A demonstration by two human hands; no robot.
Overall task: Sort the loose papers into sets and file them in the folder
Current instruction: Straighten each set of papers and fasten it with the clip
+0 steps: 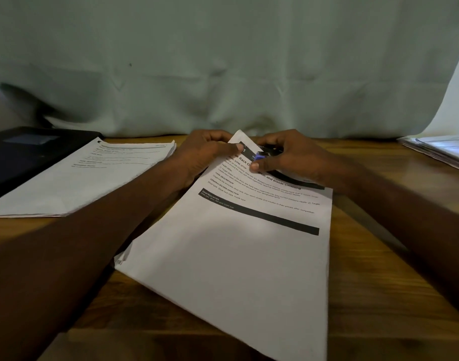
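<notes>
Currently I note the stack of white printed sheets lying askew on the brown wooden table, its far corner raised. My left hand pinches that corner; my right hand curls round a small black and blue clip set against it. Risk: unsquared sheets may be caught crooked, or the clip may slip off. The black folder waits far left, beside a second white set
</notes>
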